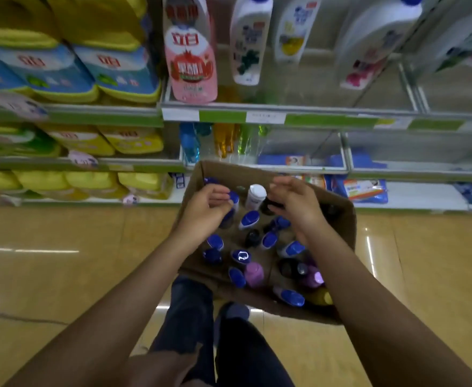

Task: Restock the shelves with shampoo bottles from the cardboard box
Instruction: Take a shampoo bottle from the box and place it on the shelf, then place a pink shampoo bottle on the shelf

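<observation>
Box: the cardboard box point(343, 219) stands on the floor before the shelves point(257, 114), full of upright shampoo bottles point(250, 219), most with blue caps.
Left hand: your left hand point(207, 209) is over the box, fingers curled close to a blue-capped bottle point(233, 198); I cannot tell if it grips.
Right hand: your right hand point(296, 202) hovers with loose, relaxed fingers beside a white-capped bottle point(255, 195).
Around: yellow detergent packs point(84, 68) at left, a pink bottle point(191, 62) above, your legs point(190, 311) below the box.

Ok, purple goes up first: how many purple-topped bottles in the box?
2 purple bottles: one by the box front, one beside the right forearm; the arm may hide more.
</observation>
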